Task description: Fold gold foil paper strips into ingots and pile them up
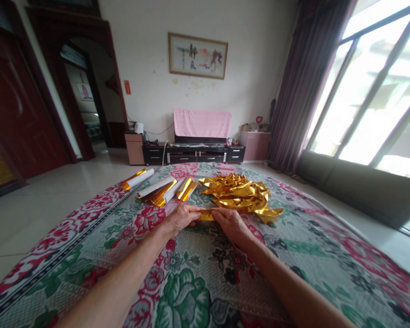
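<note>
Between my two hands is a small piece of gold foil paper (207,214), gripped at both ends. My left hand (183,217) is closed on its left end, thumb on top. My right hand (233,223) pinches the right end the same way. Part of the paper is hidden under the fingers. Just beyond my right hand lies a heap of folded gold foil pieces (241,191), pointed at their ends. Beyond my left hand are several curled sheets of gold foil paper with white backs (162,189).
A flowered cloth (182,296) covers the broad surface under my hands. Farther off stands a low black cabinet (201,155) with a pink cloth (202,122) draped over something on it. A curtain (300,86) and a window are on the right, a dark red door (20,100) on the left.
</note>
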`<state>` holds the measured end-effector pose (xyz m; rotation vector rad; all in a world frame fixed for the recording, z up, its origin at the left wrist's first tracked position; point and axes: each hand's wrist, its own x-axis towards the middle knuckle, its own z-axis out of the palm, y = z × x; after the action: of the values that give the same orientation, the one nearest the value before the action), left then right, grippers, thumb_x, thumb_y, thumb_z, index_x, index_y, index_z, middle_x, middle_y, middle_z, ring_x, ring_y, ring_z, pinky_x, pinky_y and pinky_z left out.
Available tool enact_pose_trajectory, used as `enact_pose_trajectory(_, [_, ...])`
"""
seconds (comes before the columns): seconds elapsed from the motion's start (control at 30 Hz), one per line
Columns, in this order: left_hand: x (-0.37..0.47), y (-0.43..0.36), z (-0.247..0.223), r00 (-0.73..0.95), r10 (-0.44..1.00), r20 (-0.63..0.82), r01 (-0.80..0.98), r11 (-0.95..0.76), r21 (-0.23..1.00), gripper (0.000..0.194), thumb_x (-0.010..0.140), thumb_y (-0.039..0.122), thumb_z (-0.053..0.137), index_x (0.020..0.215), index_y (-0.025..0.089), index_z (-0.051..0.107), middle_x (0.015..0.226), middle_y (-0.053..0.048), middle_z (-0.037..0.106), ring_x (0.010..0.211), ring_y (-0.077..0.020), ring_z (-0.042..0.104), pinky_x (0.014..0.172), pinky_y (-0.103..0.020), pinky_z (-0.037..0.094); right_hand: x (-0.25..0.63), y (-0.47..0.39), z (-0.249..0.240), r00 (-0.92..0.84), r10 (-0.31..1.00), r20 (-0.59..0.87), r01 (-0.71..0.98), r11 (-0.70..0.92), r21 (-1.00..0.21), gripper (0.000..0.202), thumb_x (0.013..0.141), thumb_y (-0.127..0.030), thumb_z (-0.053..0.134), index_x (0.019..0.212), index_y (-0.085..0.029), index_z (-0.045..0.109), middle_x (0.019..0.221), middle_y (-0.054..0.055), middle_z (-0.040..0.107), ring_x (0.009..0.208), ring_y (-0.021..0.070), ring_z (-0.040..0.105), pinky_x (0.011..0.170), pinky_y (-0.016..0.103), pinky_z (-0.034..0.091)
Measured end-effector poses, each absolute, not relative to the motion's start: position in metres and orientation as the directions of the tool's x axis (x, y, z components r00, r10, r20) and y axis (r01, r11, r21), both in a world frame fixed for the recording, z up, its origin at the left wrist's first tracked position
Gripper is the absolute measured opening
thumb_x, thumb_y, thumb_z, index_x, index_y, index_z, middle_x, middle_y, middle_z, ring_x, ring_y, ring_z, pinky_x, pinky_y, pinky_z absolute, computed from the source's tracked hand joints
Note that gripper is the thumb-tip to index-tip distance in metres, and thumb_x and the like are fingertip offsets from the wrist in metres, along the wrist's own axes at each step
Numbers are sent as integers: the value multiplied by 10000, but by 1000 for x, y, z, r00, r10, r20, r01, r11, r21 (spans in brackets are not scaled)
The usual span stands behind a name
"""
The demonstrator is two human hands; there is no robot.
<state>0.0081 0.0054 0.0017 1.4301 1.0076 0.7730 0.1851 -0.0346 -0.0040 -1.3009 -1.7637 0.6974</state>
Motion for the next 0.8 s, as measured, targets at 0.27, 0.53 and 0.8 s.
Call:
enact_pose_trajectory(0.27, [8, 6, 2, 422, 902, -94, 140, 38, 989, 319, 675, 217, 622, 986, 173, 680, 749, -24, 686, 667, -107, 552, 575, -199, 389, 184, -35, -4, -127, 947, 295, 484, 319, -815, 348, 832, -342, 402, 866, -161, 697, 639, -28, 527, 596, 98, 431, 550, 189, 325])
enact_pose_trajectory(0.53, [6, 5, 2, 426, 899, -100, 147, 41, 988, 341, 673, 258, 641, 1003, 179, 674, 773, -38, 695, 696, -127, 573, 617, -224, 414, 185, -35, -5, -136, 955, 263, 481, 296, -825, 359, 836, -360, 394, 849, -148, 684, 650, -19, 537, 598, 100, 433, 551, 196, 321])
enact_pose_trajectory(0.8, [6, 5, 3, 434, 896, -99, 152, 36, 988, 363, 673, 281, 644, 1018, 168, 667, 760, -36, 691, 681, -126, 570, 618, -227, 408, 184, -36, -2, -120, 958, 262, 493, 286, -821, 361, 826, -368, 395, 750, -138, 663, 599, -24, 485, 572, 93, 393, 521, 191, 299])
